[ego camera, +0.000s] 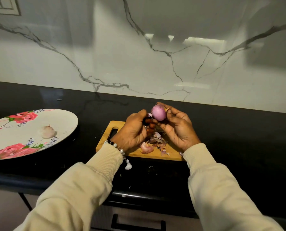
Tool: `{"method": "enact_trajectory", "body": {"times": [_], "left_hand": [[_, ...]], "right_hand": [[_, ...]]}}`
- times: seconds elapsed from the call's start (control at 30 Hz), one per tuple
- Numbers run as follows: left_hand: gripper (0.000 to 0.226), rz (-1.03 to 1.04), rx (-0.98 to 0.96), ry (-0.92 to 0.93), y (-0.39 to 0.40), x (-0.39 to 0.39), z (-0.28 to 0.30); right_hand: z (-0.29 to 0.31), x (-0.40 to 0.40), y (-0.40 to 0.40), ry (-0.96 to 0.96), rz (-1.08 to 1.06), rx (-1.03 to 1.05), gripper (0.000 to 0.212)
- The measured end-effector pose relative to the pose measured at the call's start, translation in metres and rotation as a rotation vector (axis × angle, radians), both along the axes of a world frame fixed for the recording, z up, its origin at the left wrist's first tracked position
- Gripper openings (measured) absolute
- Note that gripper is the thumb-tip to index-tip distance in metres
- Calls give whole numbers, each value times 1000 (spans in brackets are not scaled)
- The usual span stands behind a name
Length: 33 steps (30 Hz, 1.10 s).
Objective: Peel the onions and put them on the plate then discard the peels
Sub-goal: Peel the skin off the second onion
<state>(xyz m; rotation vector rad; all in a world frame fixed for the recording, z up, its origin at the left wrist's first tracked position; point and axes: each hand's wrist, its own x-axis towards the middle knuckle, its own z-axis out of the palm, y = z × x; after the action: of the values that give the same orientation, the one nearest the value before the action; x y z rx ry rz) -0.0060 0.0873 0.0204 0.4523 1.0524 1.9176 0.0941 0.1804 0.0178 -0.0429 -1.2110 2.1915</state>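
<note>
A purple, mostly peeled onion (159,112) is held up above the wooden cutting board (109,139). My right hand (175,127) grips it from the right with curled fingers. My left hand (135,130) is curled at the onion's left side, pinching a strip of peel. A pile of loose onion peels (154,144) lies on the board under my hands. To the left, a pale peeled onion (47,131) lies on the white plate (64,117) with pink roses.
The black countertop (238,139) runs along a white marble wall. The plate overhangs the counter's front edge at the left. A small white scrap (128,166) lies in front of the board. A drawer handle (137,222) shows below the counter.
</note>
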Motion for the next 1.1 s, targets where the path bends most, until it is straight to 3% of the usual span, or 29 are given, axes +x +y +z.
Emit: {"method": "enact_trajectory", "body": {"times": [0.17, 0.2, 0.33, 0.53, 0.63, 0.7, 0.9, 1.1], "left_hand": [[28, 83, 73, -193, -4, -11, 4], [26, 138, 48, -138, -7, -12, 4], [16, 285, -150, 398, -11, -2, -1], [21, 448, -129, 899, -10, -1, -10], [5, 539, -47, 968, -11, 1, -10], [10, 581, 14, 984, -13, -1, -9], [26, 656, 79, 1414, -11, -9, -14], [21, 634, 39, 1465, -14, -9, -13]], "right_hand": [[6, 4, 7, 137, -82, -212, 25], [7, 5, 10, 163, -107, -232, 23], [7, 4, 12, 113, -146, -144, 23], [6, 3, 11, 65, -164, -41, 24], [5, 3, 10, 22, -173, 60, 24], [3, 1, 9, -23, -179, 119, 24], [0, 0, 7, -81, -154, 154, 24], [-3, 0, 8, -112, -152, 204, 23]]}}
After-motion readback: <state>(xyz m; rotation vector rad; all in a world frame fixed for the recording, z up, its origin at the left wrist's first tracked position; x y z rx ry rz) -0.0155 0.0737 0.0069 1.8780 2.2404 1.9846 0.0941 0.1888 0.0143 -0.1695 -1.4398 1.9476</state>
